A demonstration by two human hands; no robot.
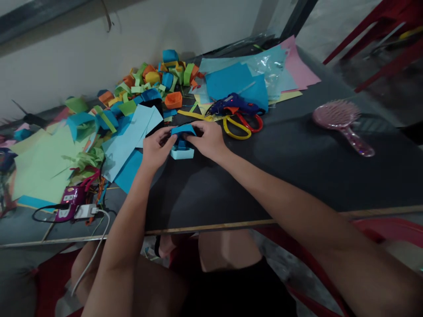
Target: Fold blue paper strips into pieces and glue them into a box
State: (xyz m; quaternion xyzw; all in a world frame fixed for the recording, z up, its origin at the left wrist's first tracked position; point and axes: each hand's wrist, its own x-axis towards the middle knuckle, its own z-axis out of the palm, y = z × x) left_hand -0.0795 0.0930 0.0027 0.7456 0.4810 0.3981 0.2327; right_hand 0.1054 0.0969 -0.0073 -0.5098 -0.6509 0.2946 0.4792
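Note:
My left hand and my right hand meet over the dark table, both with fingers closed on a folded blue paper piece. The piece sits over a small light-blue paper box that rests on the table between the two hands. My left hand pinches the piece's left end, and my right hand pinches its right end.
A heap of coloured paper boxes and strips lies behind. Blue and green sheets spread to the left. A blue glue gun, red-and-yellow scissors, a pink hairbrush and a purple device with cables are also here.

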